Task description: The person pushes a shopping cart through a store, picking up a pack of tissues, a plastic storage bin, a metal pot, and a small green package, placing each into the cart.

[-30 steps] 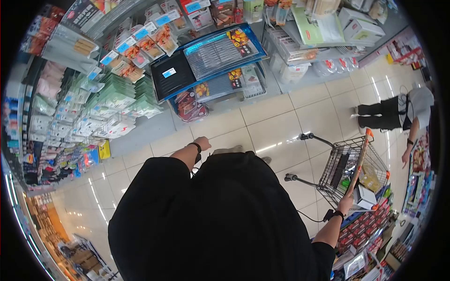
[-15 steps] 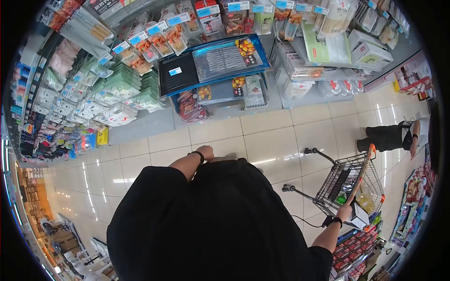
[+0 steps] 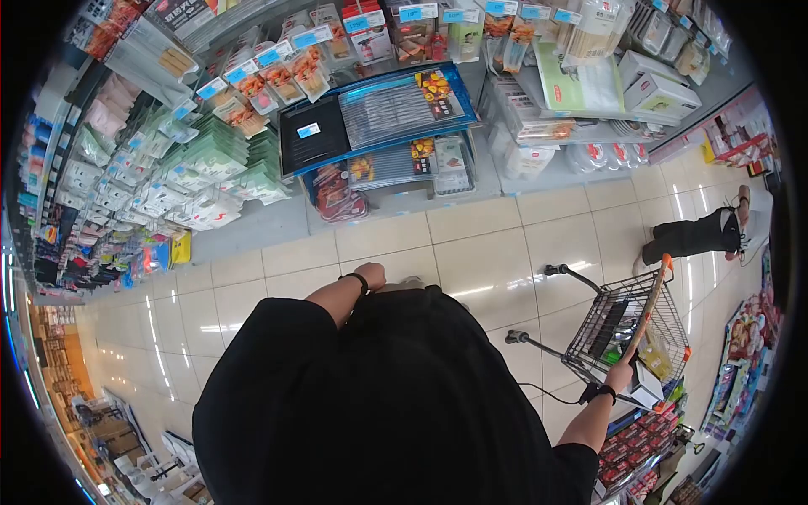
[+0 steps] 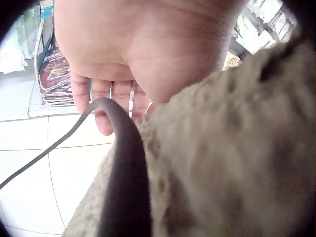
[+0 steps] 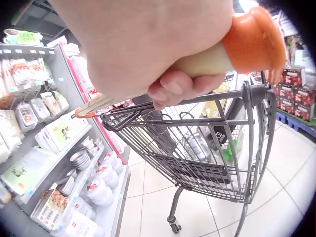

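Note:
My right hand (image 3: 620, 375) grips the cart's handle bar (image 3: 653, 305) near its lower end; the right wrist view shows the fingers curled round the pale bar beside an orange end piece (image 5: 254, 43). A wire shopping cart (image 5: 197, 163) holds a few packaged goods, among them a white box (image 3: 646, 385) and a yellow pack (image 3: 656, 355). Beside my body at the front, my left hand (image 3: 370, 274) hangs free. Its fingers (image 4: 101, 91) are loosely bent and hold nothing, with a dark cable (image 4: 123, 148) and light-coloured cloth (image 4: 222, 148) near it.
Shelving with grill trays (image 3: 396, 105), hanging packets (image 3: 219, 160) and boxed goods (image 3: 661, 94) runs along the far side. Another person (image 3: 694, 236) stands beyond the cart. Stacked red boxes (image 3: 635, 442) are at the lower right. Tiled floor (image 3: 471, 244) lies between.
Since the first frame the view has turned, and the far person has shifted and changed arm position. My left hand is slightly higher in view. My right hand still grips the cart's bar.

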The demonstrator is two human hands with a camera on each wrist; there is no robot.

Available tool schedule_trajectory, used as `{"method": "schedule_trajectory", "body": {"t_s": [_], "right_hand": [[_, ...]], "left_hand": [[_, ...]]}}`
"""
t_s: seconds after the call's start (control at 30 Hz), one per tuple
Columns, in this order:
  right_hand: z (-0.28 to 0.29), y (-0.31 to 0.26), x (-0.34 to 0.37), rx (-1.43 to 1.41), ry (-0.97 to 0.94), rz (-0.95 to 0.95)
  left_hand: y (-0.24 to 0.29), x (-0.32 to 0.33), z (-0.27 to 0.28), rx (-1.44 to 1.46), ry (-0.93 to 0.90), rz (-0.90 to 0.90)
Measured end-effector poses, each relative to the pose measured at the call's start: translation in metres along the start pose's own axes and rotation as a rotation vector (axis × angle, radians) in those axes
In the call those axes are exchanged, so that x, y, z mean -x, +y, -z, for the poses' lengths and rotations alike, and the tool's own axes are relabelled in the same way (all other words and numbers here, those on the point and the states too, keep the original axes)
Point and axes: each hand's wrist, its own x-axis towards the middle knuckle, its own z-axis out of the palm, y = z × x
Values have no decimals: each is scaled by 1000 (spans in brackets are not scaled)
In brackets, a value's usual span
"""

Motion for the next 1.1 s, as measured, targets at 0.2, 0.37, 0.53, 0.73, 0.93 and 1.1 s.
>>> {"method": "schedule_trajectory", "body": {"t_s": [0.2,0.37,0.53,0.73,0.93,1.1], "right_hand": [[15,-11,22,-78,52,3],[67,-62,74,-220,90,-97],[68,-65,90,-335,107,-195],[68,-66,100,-227,37,-171],[33,-42,98,-65,-2,-20],[127,-138,155,-305,14,-386]], "left_hand": [[6,-2,3,-14,25,-49],[7,-2,9,-10,37,-74],[2,-7,14,3,28,-110],[-12,-25,12,-31,-10,-169],[-16,-31,18,-143,-55,-216],[-25,-46,15,-223,-24,-271]]}}
